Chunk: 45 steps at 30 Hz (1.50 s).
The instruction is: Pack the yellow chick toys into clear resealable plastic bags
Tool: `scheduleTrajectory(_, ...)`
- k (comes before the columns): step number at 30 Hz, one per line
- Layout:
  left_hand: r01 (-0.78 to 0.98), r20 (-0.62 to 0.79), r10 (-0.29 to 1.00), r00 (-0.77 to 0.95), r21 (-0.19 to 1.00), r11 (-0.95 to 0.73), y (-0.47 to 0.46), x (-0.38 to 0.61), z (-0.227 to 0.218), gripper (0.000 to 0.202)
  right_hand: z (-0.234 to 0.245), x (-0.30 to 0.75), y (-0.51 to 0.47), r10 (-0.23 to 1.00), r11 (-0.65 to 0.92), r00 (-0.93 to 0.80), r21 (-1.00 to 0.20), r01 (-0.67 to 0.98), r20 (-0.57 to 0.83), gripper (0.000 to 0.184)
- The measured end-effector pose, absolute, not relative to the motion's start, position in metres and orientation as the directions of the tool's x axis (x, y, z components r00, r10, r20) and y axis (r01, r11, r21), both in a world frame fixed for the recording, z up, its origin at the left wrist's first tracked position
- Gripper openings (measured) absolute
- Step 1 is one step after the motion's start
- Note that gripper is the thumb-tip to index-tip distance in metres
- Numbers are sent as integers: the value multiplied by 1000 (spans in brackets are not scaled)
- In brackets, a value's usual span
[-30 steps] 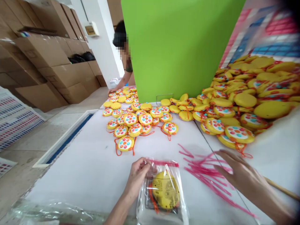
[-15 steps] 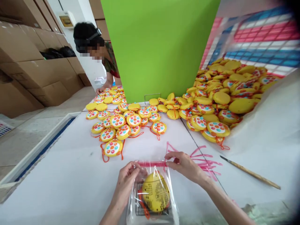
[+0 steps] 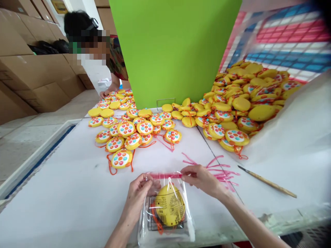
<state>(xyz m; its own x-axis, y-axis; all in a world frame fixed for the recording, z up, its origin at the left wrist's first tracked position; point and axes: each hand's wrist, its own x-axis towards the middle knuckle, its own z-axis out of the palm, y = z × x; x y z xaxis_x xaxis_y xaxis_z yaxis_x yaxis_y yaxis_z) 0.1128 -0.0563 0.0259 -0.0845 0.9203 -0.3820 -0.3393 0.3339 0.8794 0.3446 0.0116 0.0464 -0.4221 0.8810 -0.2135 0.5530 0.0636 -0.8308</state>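
Both top corners of the clear bag (image 3: 178, 227) are pinched, left hand (image 3: 141, 193) at one, right hand (image 3: 202, 179) opposite.

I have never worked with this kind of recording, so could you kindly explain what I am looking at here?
There is no machine: one camera worn on a person's head looks forward and down. The two bare hands at the bottom are that person's own. The left hand pinches the top corner of a clear bag with a round yellow toy inside; the right hand pinches the pink strip along the bag's mouth. On the white table lie loose pink strips, a thin wooden stick and heaps of yellow toys before a green board. The hand at far left belongs to a co-worker.
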Motion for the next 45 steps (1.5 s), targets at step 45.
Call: scheduleTrajectory(45,789,481,760,-436,611,66,-66,-61,81,32,2,326,-92,762,643,-518,-551,532,388,17)
